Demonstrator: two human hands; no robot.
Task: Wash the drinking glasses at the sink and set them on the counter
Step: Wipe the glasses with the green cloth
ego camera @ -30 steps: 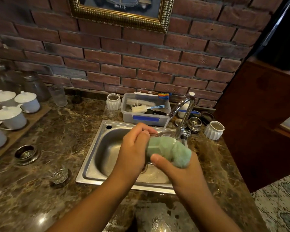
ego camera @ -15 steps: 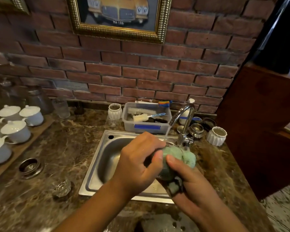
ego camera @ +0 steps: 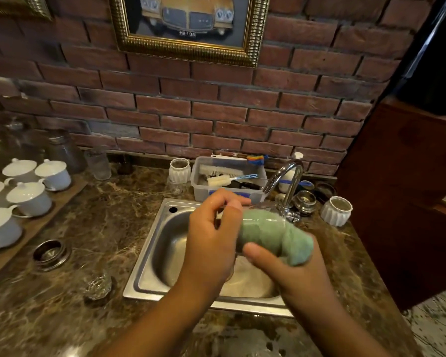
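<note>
– where's the glass (ego camera: 263,225)?
– over the sink (ego camera: 150,253), lying sideways between both hands; the left hand (ego camera: 211,243) curls round its left end, the right hand (ego camera: 294,274) grips the green sponge (ego camera: 296,243) pushed into its right end
– any containers?
– a clear plastic tub (ego camera: 204,194) at the back edge of the counter (ego camera: 101,228), just behind the sink, holding a white bottle brush (ego camera: 220,180) among other brushes

A sink (ego camera: 144,266) is set into the table (ego camera: 101,228), with a faucet (ego camera: 291,181) at its back right corner. Over the sink the left grip (ego camera: 211,235) holds a glass (ego camera: 258,222). The right grip (ego camera: 294,276) holds a cloth (ego camera: 296,246) against the glass's right end. Behind the sink stands a tub (ego camera: 198,186) with a brush (ego camera: 222,180) in it. On a board (ego camera: 62,199) at the far left sit lidded cups (ego camera: 30,199). A small glass (ego camera: 98,287) stands just left of the sink's front corner.
</note>
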